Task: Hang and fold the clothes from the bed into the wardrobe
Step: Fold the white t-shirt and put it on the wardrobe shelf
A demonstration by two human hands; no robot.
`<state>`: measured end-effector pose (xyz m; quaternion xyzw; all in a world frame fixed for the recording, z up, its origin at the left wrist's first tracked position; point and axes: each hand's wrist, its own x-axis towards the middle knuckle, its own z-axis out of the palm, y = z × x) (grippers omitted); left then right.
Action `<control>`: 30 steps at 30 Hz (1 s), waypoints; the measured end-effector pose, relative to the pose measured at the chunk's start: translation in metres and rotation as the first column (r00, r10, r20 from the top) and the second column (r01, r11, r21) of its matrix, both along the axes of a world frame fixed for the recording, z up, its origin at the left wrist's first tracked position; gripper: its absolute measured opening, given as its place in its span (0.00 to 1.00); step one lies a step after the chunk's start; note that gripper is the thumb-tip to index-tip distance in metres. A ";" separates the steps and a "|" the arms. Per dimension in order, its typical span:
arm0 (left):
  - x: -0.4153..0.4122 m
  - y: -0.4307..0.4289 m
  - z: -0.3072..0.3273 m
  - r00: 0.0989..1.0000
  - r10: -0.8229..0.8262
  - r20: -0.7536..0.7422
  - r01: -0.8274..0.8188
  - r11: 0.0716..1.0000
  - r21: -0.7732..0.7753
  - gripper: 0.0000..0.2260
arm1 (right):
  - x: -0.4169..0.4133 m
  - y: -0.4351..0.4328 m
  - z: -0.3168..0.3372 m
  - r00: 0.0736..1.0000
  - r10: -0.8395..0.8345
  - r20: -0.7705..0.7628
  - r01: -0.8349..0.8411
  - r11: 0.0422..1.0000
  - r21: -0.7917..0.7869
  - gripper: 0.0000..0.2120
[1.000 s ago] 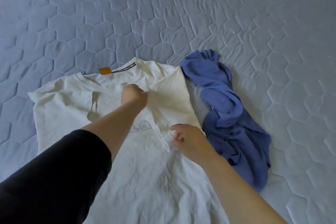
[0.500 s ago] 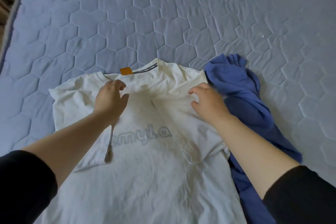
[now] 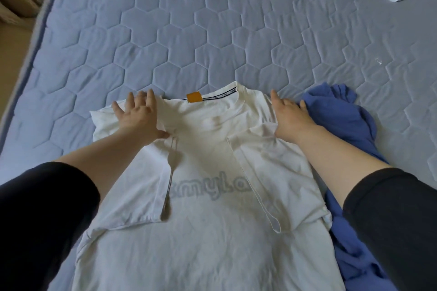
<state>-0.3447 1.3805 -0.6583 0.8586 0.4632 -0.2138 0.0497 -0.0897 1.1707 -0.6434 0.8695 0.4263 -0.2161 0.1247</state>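
White T-shirt (image 3: 208, 238) flat on bed (image 3: 165, 30) (sleeves folded in), left hand (image 3: 137, 116) and right hand (image 3: 289, 113) pressing shoulders, fingers spread

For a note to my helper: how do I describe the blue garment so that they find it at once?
Start from the quilted grey-blue bed. On it a white T-shirt lies spread out. The blue garment lies crumpled along the shirt's right edge, beside the right hand: the only dark blue, bunched-up piece.

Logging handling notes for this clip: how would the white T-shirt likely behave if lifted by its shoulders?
Probably floppy: the white T-shirt lies wrinkled, so its folded-in sleeves would likely fall open. Seemingly light, thin cloth; it should slide easily on the bed.
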 end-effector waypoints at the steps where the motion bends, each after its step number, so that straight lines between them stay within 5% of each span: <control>1: -0.002 0.002 -0.002 1.000 0.005 -0.029 -0.005 1.000 0.004 0.56 | -0.001 0.001 0.000 1.000 0.003 0.027 -0.003 1.000 -0.005 0.42; 6: -0.014 0.017 0.000 0.998 0.029 -0.062 -0.023 0.995 0.094 0.50 | -0.004 -0.006 0.002 0.994 0.045 0.104 -0.053 0.995 0.079 0.08; 10: -0.027 0.024 0.006 0.996 -0.044 0.074 0.038 0.996 0.078 0.31 | -0.008 -0.021 0.005 0.997 -0.009 0.081 -0.007 0.982 0.190 0.02; 18: -0.067 -0.003 0.049 0.955 -0.085 0.286 0.087 0.996 0.004 0.04 | -0.030 -0.061 0.033 0.986 0.018 0.167 -0.064 0.959 0.277 0.08; 22: -0.087 -0.031 0.078 0.930 -0.118 0.349 0.112 0.993 0.037 0.04 | -0.050 -0.092 0.060 0.982 0.004 0.187 -0.071 0.934 0.351 0.06; 30: -0.163 -0.121 0.120 0.881 -0.098 0.462 0.092 0.995 0.035 0.06 | -0.132 -0.196 0.098 0.978 -0.013 0.209 -0.079 0.902 0.425 0.17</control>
